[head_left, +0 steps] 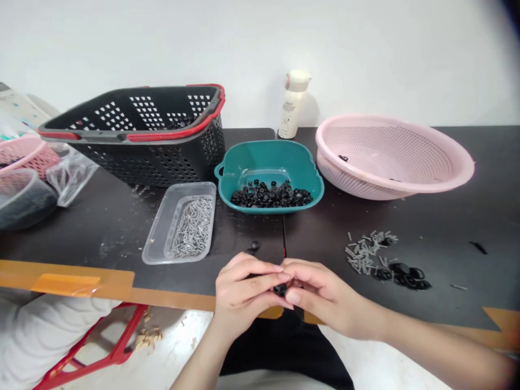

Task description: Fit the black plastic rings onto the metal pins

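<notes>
- A small black part (280, 290), its shape mostly hidden, sits between the person's two hands above the middle of the counter's near edge.
- The left hand (246, 295) and right hand (320, 297) face each other, their curled fingers (274, 280) nearly closed and pinching the part from both sides. This close fingertip grip looks well suited to such a small piece, with the wrists apart and the work kept low.
- Two small black pieces (254, 245) lie on the counter just beyond the hands.
- Straight ahead, a teal square bowl (264, 160) holds a heap of black ring-shaped parts (270, 195).
- To its left, a clear plastic tray (156, 233) holds many thin metal pins (193, 227).
- To the right, loose pins (365, 252) and black rings (402, 276) lie on the dark counter (447, 216).
- Along the back are a pink colander (385, 184), a white bottle (294, 103), and a black basket (134, 162) with red rims.
- At the far left are a pink basket (24, 154) and a plastic bag (71, 176).
- Orange tape (69, 284) runs along the near edge. A white wall (162, 38) rises behind, and wood chips (148, 338) lie on the pale floor (182, 346).
</notes>
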A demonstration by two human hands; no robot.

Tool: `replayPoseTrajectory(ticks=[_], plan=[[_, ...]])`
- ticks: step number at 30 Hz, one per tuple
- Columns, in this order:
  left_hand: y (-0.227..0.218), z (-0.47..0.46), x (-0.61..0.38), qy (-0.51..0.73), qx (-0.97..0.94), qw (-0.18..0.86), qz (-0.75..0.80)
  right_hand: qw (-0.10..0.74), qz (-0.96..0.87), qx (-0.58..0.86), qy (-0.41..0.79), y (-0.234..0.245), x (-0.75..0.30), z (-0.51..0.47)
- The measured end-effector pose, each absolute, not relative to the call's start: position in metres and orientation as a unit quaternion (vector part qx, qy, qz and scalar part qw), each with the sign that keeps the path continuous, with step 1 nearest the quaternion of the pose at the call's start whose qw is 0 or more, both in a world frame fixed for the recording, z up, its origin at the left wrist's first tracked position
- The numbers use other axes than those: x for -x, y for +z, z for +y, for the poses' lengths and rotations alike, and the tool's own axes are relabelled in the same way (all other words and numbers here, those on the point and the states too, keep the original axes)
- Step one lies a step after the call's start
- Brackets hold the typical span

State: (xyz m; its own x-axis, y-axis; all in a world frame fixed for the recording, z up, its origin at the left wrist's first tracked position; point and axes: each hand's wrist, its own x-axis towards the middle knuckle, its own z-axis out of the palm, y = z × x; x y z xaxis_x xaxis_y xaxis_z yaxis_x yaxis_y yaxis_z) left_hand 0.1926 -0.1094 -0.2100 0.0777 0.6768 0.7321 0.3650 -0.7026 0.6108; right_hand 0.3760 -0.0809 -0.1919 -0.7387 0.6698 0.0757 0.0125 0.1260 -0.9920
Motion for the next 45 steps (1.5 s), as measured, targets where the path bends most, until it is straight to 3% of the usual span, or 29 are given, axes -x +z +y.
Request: replayPoseTrajectory(ticks=[9,22,30,39,45], plan=[[-0.212,-0.111,-0.192,0.546,-0.742,0.115,0.372,0.250,-0.685,0.277,0.625,-0.190,-0.378,-0.085],[-0.210,-0.110,-0.196,0.572,-0.719,0.097,0.382,0.235,-0.486,0.327,0.776,-0.190,-0.376,-0.076],[-0.213,-0.111,-0.197,0.560,-0.721,0.103,0.395,0.222,-0.539,0.363,0.727,-0.184,-0.384,-0.070],[-0.215,-0.114,-0.201,0.529,-0.724,0.068,0.438,0.291,-0.737,0.360,0.492,-0.178,-0.387,-0.075],[-0.216,-0.112,-0.202,0.528,-0.742,0.067,0.409,0.246,-0.678,0.379,0.580,-0.178,-0.390,-0.070]])
